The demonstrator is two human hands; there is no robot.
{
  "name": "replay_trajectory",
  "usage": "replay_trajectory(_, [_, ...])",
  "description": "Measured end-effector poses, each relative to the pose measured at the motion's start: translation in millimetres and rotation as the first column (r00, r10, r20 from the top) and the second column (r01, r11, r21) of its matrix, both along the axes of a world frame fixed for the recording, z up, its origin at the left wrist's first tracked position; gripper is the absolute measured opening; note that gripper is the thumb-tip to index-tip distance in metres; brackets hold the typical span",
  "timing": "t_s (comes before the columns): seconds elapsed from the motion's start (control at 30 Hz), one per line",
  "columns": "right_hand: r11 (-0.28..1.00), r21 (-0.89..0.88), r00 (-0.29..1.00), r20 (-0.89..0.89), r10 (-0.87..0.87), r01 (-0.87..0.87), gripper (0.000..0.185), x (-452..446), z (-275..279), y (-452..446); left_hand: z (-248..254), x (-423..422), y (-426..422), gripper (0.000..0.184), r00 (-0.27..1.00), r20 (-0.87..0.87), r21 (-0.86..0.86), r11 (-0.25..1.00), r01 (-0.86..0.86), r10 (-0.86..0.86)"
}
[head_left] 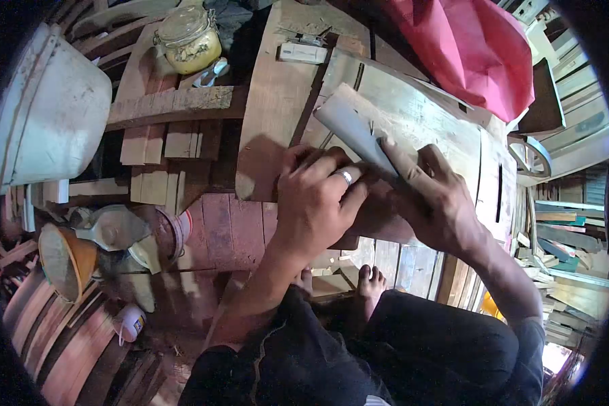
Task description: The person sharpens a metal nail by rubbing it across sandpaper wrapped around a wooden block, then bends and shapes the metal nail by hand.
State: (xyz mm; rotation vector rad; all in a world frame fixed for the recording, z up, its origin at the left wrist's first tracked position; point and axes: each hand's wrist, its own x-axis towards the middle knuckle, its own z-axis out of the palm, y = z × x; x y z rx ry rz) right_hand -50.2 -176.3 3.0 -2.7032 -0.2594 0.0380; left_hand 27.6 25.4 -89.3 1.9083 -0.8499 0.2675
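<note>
A wooden block with a pale grey face is tilted above the workbench, its far end pointing up and left. My left hand, with a ring on one finger, has its fingers curled round the near part of the block. My right hand grips the block from the right, thumb and fingers bent, one finger lying along its side. My fingers hide the block's lower end, and a dark shadow covers the area beneath it.
A red cloth hangs at the upper right. On the left are a white tub, a yellow jar and an orange bowl. A small light-coloured block rests on the bench's far part. Planks are stacked at right.
</note>
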Motion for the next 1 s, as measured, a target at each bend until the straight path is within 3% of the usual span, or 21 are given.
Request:
replay_trajectory(0.07, [1.000, 0.028, 0.996, 0.093, -0.009, 0.006, 0.071, 3.5, -11.1, -5.9, 4.0, 0.3, 0.3, 0.014, 0.999, -0.035, 0.132, 0.991, -0.002, 0.007])
replay_trajectory(0.13, [0.993, 0.005, 0.992, 0.034, -0.121, 0.121, 0.073, 7.6, -7.3, -6.8, 3.3, 3.9, -0.8, 0.014, 1.000, 0.007, 0.095, 0.995, 0.016, -0.017])
replay_trajectory(0.33, [1.000, -0.007, 0.996, 0.087, -0.010, 0.011, 0.073, -7.9, -11.7, -8.7, 1.9, 3.5, 2.0, 0.012, 0.999, -0.008, 0.116, 0.993, 0.035, -0.034])
replay_trajectory(0.4, [0.984, 0.039, 0.981, 0.086, -0.177, 0.174, 0.073, -1.9, -18.9, -14.8, 3.7, 3.1, -1.7, 0.012, 1.000, 0.008, 0.153, 0.988, 0.024, -0.025])
replay_trajectory(0.57, [0.992, 0.099, 0.982, 0.160, -0.096, 0.080, 0.073, -10.0, -13.7, -14.0, -6.2, -1.7, -2.7, 0.020, 1.000, -0.011, 0.081, 0.996, -0.026, 0.027])
replay_trajectory(0.7, [0.997, 0.064, 0.996, 0.085, -0.038, 0.033, 0.093, -13.7, -18.1, -11.2, -3.4, -0.1, -2.6, 0.023, 0.998, 0.062, 0.092, 0.995, -0.035, 0.029])
replay_trajectory(0.8, [0.989, 0.017, 0.989, -0.038, -0.145, 0.146, 0.091, -8.9, -12.1, -10.3, 6.0, 1.0, 3.4, 0.022, 0.997, 0.073, 0.129, 0.991, 0.019, -0.029])
replay_trajectory(0.87, [0.991, -0.025, 0.992, -0.002, -0.128, 0.128, 0.092, -8.2, -17.5, -12.0, 7.7, 2.4, 6.1, 0.022, 0.994, 0.060, 0.144, 0.986, 0.085, -0.095])
replay_trajectory(0.93, [0.961, 0.204, 0.981, 0.007, -0.193, 0.188, 0.094, -9.4, -21.0, -12.8, 6.6, 4.3, 7.0, 0.019, 0.987, 0.059, 0.101, 0.984, 0.145, -0.151])
replay_trajectory(1.0, [0.958, 0.101, 0.963, -0.058, -0.265, 0.269, 0.092, -7.3, -13.4, -10.7, 8.7, 6.2, 10.5, 0.019, 0.982, 0.050, 0.123, 0.976, 0.177, -0.185])
